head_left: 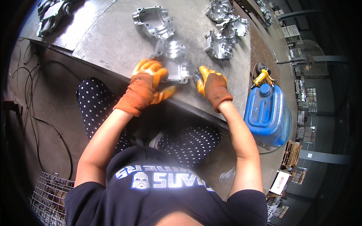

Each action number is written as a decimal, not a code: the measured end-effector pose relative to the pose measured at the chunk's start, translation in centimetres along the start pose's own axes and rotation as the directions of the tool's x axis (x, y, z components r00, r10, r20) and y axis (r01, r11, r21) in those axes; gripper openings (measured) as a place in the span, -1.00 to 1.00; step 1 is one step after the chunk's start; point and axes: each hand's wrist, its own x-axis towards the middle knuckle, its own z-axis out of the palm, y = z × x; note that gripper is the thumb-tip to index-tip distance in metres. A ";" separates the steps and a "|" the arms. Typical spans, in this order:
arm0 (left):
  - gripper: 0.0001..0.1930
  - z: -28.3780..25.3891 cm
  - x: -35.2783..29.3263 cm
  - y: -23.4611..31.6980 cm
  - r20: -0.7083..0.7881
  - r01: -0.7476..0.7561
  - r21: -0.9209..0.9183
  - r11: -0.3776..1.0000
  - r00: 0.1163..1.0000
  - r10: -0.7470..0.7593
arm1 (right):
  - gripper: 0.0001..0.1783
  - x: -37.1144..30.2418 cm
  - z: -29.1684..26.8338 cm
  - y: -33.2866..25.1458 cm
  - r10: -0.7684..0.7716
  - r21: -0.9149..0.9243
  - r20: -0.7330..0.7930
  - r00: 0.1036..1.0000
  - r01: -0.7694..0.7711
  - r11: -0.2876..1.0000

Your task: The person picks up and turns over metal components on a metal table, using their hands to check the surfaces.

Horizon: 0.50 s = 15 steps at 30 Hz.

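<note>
Two silvery cast metal housings lie in a line on the grey metal table. At the left corner of the nearer metal casting (174, 67), my left hand (147, 77) in an orange glove has its fingers bent against it. The thumb points along its near side. To the right of that casting, my right hand (213, 84), also gloved, is closed round a small dark object (197, 75). Most of that object is hidden by the glove, so its kind cannot be told. The farther metal casting (154, 22) touches or nearly touches the nearer one.
Several more castings (220, 45) sit at the table's far right, and a dark one (52, 15) at the far left. A blue jerrycan (266, 113) stands right of the table (113, 41), with a yellow air tool (261, 78) behind it. A wire basket (51, 199) and cables are lower left.
</note>
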 end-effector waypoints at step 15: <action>-0.71 4.1 0.8 3.9 0.019 0.148 0.245 0.958 0.987 -0.157 | -0.87 1.2 0.7 -3.1 -0.064 -0.395 -0.194 0.979 -0.018 0.918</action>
